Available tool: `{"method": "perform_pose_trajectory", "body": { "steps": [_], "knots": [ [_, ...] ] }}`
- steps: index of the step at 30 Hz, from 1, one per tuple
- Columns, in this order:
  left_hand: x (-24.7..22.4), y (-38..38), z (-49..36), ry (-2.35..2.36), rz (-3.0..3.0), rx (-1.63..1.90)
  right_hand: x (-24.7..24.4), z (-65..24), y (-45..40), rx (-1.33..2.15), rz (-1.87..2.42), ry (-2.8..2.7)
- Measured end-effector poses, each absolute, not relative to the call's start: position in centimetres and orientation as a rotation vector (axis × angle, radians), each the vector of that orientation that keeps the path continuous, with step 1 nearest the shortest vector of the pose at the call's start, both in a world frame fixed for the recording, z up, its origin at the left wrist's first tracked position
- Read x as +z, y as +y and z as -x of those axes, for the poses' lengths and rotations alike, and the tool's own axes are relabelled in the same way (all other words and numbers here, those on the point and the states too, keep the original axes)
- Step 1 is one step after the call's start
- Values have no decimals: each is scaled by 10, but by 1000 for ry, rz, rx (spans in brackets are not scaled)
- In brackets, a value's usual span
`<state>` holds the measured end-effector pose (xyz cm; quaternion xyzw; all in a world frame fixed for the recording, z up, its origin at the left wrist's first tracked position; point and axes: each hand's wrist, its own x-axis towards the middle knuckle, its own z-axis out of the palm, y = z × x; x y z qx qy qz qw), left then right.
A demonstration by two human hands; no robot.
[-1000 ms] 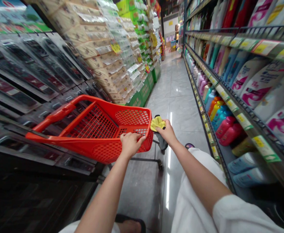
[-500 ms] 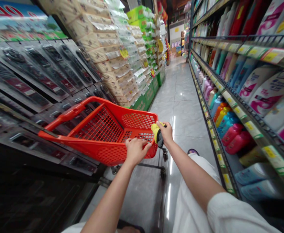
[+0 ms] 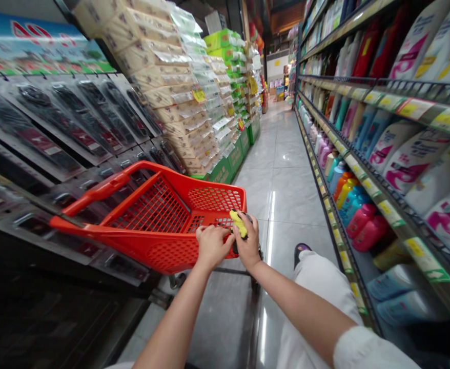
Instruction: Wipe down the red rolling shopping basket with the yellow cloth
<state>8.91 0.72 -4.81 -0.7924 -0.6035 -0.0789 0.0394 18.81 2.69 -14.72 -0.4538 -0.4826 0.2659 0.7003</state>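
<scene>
Red cart (image 3: 163, 245), seemingly empty, beneath the right hand's (image 3: 247, 241) yellow cloth (image 3: 239, 223).

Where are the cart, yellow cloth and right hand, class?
Cart (image 3: 163, 242), head view: near side wall.
Yellow cloth (image 3: 238, 223), head view: visible middle.
Right hand (image 3: 249, 247), head view: back of hand.

One camera, worn on the head, looks ahead and down at the near red plastic cart (image 3: 162, 252) toward eleven o'clock and the shiny grey floor (image 3: 290, 192) toward one.
</scene>
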Motion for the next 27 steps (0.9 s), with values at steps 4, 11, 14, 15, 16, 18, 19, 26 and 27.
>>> {"method": "perform_pose_trajectory", "body": {
  "steps": [4, 11, 14, 15, 16, 18, 19, 26, 27],
  "knots": [
    [-48, 3, -86, -1860, 2440, -284, -152, -218, 67, 638, 1047, -695],
    [-54, 8, -85, -1885, 2420, -376, -145, -229, 98, 691, 998, -1031],
    [-55, 14, -85, -1919, 2380, -320, -137, -216, 59, 609, 1007, -1248],
    [-55, 15, -85, -1925, 2377, -287, -134, -214, 45, 586, 1007, -1328],
    [-55, 16, -84, -1928, 2376, -256, -132, -212, 33, 565, 1002, -1405],
    [-54, 17, -84, -1930, 2375, -207, -129, -213, 20, 537, 1007, -1512],
    [-53, 16, -83, -1928, 2378, -194, -127, -215, 20, 532, 1024, -1533],
    [-48, 12, -85, -1921, 2401, -163, -116, -222, 40, 453, 1219, -1517],
    [-48, 12, -85, -1920, 2397, -150, -116, -221, 34, 431, 1196, -1574]
  ]
}}
